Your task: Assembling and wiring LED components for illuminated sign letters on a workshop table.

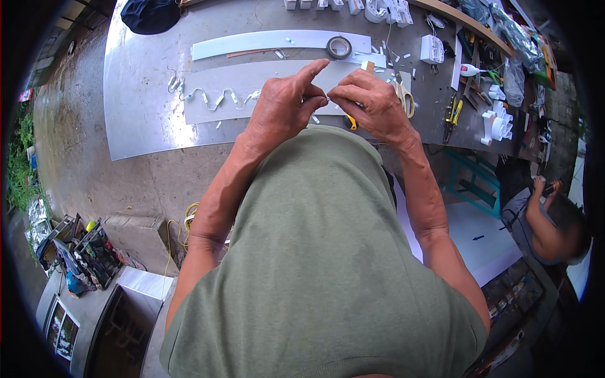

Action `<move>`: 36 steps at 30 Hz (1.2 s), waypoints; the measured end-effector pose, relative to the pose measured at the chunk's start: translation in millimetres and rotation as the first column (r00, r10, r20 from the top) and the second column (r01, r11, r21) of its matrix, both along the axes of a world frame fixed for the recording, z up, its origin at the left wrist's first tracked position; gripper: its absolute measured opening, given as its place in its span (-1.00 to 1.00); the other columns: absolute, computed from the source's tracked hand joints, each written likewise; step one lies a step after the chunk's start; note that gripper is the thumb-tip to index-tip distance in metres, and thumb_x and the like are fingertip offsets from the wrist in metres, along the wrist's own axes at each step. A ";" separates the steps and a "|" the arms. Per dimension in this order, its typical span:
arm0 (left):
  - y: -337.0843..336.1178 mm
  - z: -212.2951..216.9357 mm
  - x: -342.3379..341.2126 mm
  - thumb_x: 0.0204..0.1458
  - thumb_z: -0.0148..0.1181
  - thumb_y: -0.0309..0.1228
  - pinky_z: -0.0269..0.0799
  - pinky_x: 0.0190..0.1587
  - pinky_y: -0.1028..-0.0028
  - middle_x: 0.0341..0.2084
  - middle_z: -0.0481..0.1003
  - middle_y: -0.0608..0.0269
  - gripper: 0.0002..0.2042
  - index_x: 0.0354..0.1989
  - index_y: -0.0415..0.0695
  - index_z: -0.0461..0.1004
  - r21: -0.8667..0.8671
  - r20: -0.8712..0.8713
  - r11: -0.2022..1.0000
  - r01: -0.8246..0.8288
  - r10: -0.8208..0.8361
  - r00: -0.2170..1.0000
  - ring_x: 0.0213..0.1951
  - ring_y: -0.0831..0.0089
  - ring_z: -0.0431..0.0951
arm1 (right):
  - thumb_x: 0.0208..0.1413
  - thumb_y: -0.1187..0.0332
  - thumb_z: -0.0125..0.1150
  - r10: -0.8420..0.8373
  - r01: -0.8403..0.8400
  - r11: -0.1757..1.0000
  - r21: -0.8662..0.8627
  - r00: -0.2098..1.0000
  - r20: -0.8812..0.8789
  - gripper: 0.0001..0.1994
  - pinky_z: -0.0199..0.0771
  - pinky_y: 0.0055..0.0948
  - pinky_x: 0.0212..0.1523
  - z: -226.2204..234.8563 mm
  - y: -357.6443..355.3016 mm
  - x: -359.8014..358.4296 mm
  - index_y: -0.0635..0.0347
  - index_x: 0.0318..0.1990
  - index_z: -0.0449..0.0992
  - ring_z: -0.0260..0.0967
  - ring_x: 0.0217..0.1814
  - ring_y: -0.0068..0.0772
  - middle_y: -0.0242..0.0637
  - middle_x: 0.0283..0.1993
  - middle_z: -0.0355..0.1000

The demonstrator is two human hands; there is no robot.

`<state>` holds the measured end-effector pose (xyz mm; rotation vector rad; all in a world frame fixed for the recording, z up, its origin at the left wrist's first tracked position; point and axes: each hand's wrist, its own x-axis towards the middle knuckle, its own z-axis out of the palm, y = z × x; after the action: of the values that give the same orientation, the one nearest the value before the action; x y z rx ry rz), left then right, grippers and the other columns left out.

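Note:
My left hand (pixel 285 104) and my right hand (pixel 376 106) meet above the near edge of a metal-topped table (pixel 142 120). The left thumb and fingers pinch together, with one finger raised. Opposite them, the right fingertips are closed too. Something small and pale shows between the two hands, too tiny to make out. A string of small white-and-blue modules on wire (pixel 219 99) zigzags over a grey sheet (pixel 201 113), its right end hidden behind my left hand. Beside my right hand lie cream-handled scissors (pixel 408 104). Below it is a yellow-and-black tool (pixel 351 122), partly covered.
A roll of dark tape (pixel 338 47) rests on a long white strip (pixel 252 45). White cut letters (pixel 498 123), pliers (pixel 454 113) and a glue bottle (pixel 469 70) lie at the right. A dark cap (pixel 150 16) sits far left. Another person (pixel 535 220) is at the right by a teal stool (pixel 472 179).

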<state>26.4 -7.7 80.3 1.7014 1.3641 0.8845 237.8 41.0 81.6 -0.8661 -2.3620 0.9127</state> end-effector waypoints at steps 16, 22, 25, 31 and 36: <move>-2.3 -2.9 -1.5 0.01 0.37 -0.58 0.60 -0.23 0.37 -0.35 0.69 0.12 -0.36 0.33 -0.02 0.37 -0.022 0.032 0.999 0.028 -0.027 0.999 -0.29 0.31 0.72 | 0.09 0.51 0.31 0.012 -0.013 0.997 -0.076 1.000 -0.010 -0.89 0.55 -0.30 -0.20 -5.7 -3.6 -0.1 0.23 -0.21 0.63 0.51 -0.25 -0.28 -0.26 -0.30 0.53; -0.3 -4.4 -3.3 0.01 0.38 -0.57 0.60 -0.23 0.37 -0.34 0.69 0.12 -0.36 0.32 -0.04 0.36 -0.022 0.026 0.999 0.039 -0.038 0.999 -0.28 0.31 0.72 | 0.09 0.51 0.30 -0.008 0.007 0.990 -0.139 1.000 -0.002 -0.89 0.53 -0.30 -0.22 -5.8 -4.0 -2.2 0.25 -0.22 0.59 0.51 -0.25 -0.25 -0.24 -0.31 0.52; -0.7 -5.0 -2.9 0.03 0.38 -0.55 0.59 -0.22 0.39 -0.33 0.70 0.12 -0.46 0.24 -0.10 0.44 -0.074 0.079 0.997 0.026 -0.020 0.997 -0.28 0.36 0.71 | 0.09 0.52 0.29 -0.016 0.016 0.994 -0.111 1.000 -0.004 -0.91 0.51 -0.27 -0.24 -6.8 -4.3 -2.9 0.27 -0.24 0.56 0.49 -0.27 -0.20 -0.21 -0.32 0.50; -1.9 -10.3 -1.0 0.08 0.40 -0.48 0.56 -0.23 0.51 -0.34 0.69 0.15 -0.82 -0.18 -0.29 0.66 -0.242 0.170 0.970 0.021 0.021 0.985 -0.34 0.57 0.64 | 0.09 0.57 0.25 -0.063 0.060 0.997 -0.041 0.995 -0.080 -0.93 0.46 -0.34 -0.36 -9.6 -7.3 -6.4 0.27 -0.27 0.55 0.48 -0.36 -0.27 -0.23 -0.36 0.48; 0.7 -8.9 -1.7 0.07 0.40 -0.48 0.56 -0.27 0.51 -0.39 0.69 0.17 -0.83 -0.20 -0.30 0.66 -0.258 0.141 0.966 -0.014 0.052 0.989 -0.36 0.58 0.63 | 0.06 0.58 0.28 -0.089 0.089 0.996 0.004 0.992 -0.093 -0.89 0.46 -0.28 -0.31 -12.8 -8.1 -8.6 0.27 -0.26 0.52 0.47 -0.32 -0.21 -0.21 -0.35 0.47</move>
<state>24.8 -7.0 71.4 1.3930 1.3469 0.7965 229.1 32.9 68.8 -0.8989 -2.2288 0.8870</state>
